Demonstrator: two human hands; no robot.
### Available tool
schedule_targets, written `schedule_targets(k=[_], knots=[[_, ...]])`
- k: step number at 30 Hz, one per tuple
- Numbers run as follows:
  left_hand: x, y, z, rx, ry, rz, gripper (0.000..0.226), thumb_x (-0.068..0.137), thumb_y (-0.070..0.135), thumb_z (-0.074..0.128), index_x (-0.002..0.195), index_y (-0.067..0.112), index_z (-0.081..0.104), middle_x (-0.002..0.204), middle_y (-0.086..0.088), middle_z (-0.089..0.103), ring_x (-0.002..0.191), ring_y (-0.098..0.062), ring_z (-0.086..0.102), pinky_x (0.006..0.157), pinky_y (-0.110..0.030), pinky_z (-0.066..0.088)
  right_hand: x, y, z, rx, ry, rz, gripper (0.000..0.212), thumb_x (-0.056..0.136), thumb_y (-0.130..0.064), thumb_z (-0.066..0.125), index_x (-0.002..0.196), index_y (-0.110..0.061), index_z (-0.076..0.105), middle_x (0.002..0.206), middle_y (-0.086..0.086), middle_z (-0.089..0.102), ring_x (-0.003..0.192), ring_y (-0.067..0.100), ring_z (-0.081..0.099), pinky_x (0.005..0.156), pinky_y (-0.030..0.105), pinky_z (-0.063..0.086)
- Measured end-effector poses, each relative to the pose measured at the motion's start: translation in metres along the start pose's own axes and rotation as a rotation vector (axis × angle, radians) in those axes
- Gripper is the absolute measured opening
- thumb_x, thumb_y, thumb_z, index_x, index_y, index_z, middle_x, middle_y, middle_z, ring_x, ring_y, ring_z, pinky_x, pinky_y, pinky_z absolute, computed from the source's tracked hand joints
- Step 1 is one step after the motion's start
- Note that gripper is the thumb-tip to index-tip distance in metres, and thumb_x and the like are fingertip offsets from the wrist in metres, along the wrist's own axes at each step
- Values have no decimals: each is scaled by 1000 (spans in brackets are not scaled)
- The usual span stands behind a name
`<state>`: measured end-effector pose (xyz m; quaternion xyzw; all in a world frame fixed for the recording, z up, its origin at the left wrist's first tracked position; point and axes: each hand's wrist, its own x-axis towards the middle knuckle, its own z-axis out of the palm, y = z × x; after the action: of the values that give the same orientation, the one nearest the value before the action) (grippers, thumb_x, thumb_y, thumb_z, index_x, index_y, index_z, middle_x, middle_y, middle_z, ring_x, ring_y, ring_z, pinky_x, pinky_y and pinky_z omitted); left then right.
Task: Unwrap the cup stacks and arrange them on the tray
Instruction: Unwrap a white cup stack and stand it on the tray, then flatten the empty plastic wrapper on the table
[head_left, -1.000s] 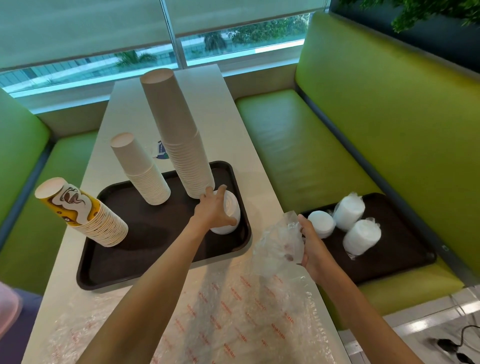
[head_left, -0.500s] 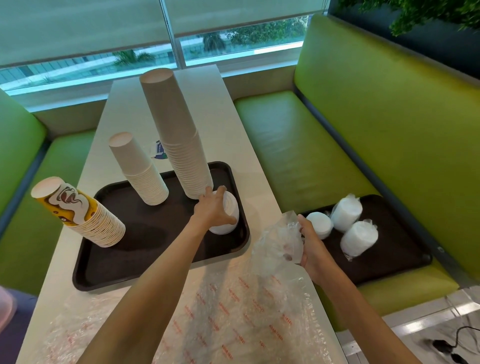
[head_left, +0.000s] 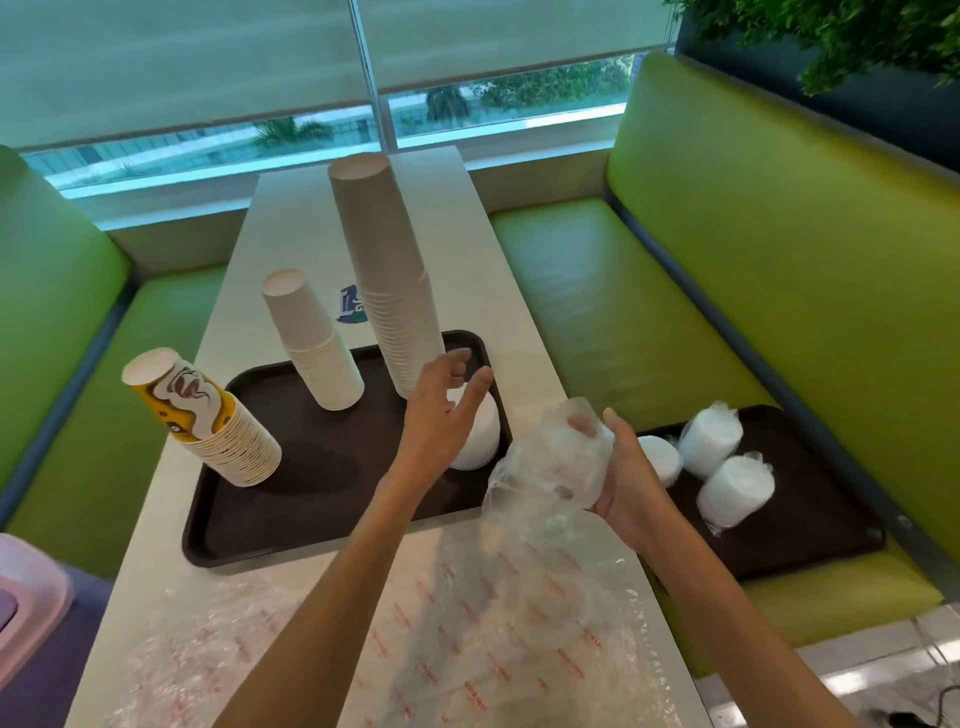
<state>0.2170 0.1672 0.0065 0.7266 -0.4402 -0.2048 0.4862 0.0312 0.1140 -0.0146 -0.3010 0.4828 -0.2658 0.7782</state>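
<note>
Head view, single camera.

1. Table (head_left: 291, 223): a pale, narrow top running from the lower centre to the window at upper centre. A small blue sticker (head_left: 352, 307) lies on it beyond the tray.
2. Tray (head_left: 218, 545): dark brown, centre left of the frame. It carries four inverted cup stacks:
   - tall white stack (head_left: 387, 280), at the far right of the tray;
   - medium white stack (head_left: 311, 343), to its left;
   - yellow printed stack (head_left: 208, 421), at the left rim, tilted towards the left of the frame;
   - short white stack (head_left: 478, 447), unwrapped, just inside the right rim.
3. Left hand (head_left: 441, 415): fingers straight and spread, holding nothing, positioned over the short white stack. Contact with that stack cannot be told.
4. Right hand (head_left: 628, 488): centre right, fingers curled round a crumpled clear wrapper (head_left: 550, 462), gripping it above the table's right edge.
5. Plastic sheeting (head_left: 467, 623): clear, red print, spread over the near end of the table.
6. Second tray (head_left: 810, 545): dark, on the green bench (head_left: 623, 312) at right. It holds two wrapped white stacks (head_left: 711, 436) (head_left: 735, 493) and one smaller white stack (head_left: 660, 457) beside them; its wrapping cannot be told.
7. Pink-lidded container (head_left: 26, 597): lower left edge.
</note>
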Motion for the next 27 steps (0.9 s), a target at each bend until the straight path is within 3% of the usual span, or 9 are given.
schedule_targets(k=[3,7,12,14,16,19,21,23,27], knots=[[-39,6,-14,-234,-56,-83,77,73,78,49,132,29,47,126,13,52,114,4,52,97,-24,45,-5,-1,19,22,-57,4,51,98,-54,34,127,-23,61,124,13,62,110,28,61,77,39,53],[-89,2,-18,-205,-69,-67,110,47,96,47,141,47,18,142,25,26,130,-1,33,102,-12,34,-16,5,41,28,-113,3,40,99,-47,37,120,-22,59,117,13,60,93,21,61,69,35,53],[-110,1,-13,37,111,79,102,52,92,51,136,59,3,139,41,9,137,-8,28,113,-54,28,-34,17,62,87,-200,66,31,96,-28,44,119,-11,57,102,16,60,75,22,61,47,26,51],[-106,-2,-18,66,183,55,101,56,87,55,138,51,8,137,38,14,130,-2,28,111,-56,28,-44,21,68,73,-271,70,25,96,-21,43,111,-8,58,84,11,64,57,15,62,47,26,51],[-101,-7,-23,56,224,-1,104,58,84,55,143,43,15,142,26,28,128,-3,33,110,-52,33,-52,24,72,27,-329,80,21,97,-20,43,104,-8,58,77,9,66,63,16,64,56,32,56],[-99,-12,-28,4,270,-46,99,64,85,48,145,30,31,136,4,51,119,-14,51,99,-40,48,-62,28,77,4,-400,96,30,98,-23,42,120,-7,54,109,20,64,89,27,65,69,40,59],[-103,-15,-29,-28,321,-54,79,74,78,46,132,26,47,122,1,60,107,-16,60,88,-39,55,-69,30,81,5,-430,108,35,99,-22,40,130,-10,50,124,24,59,98,31,64,72,42,60],[-106,-18,-28,-62,395,-46,46,83,69,48,99,27,58,94,2,65,83,-15,64,71,-32,59,-73,32,83,36,-470,125,37,100,-19,40,134,-10,49,126,23,57,98,31,65,70,40,60],[-105,-17,-34,-183,546,-125,29,93,37,49,67,23,49,63,3,52,57,-6,52,54,-9,45,-80,33,86,-79,-543,92,32,97,-9,48,128,-8,53,120,18,63,88,24,69,73,36,60]])
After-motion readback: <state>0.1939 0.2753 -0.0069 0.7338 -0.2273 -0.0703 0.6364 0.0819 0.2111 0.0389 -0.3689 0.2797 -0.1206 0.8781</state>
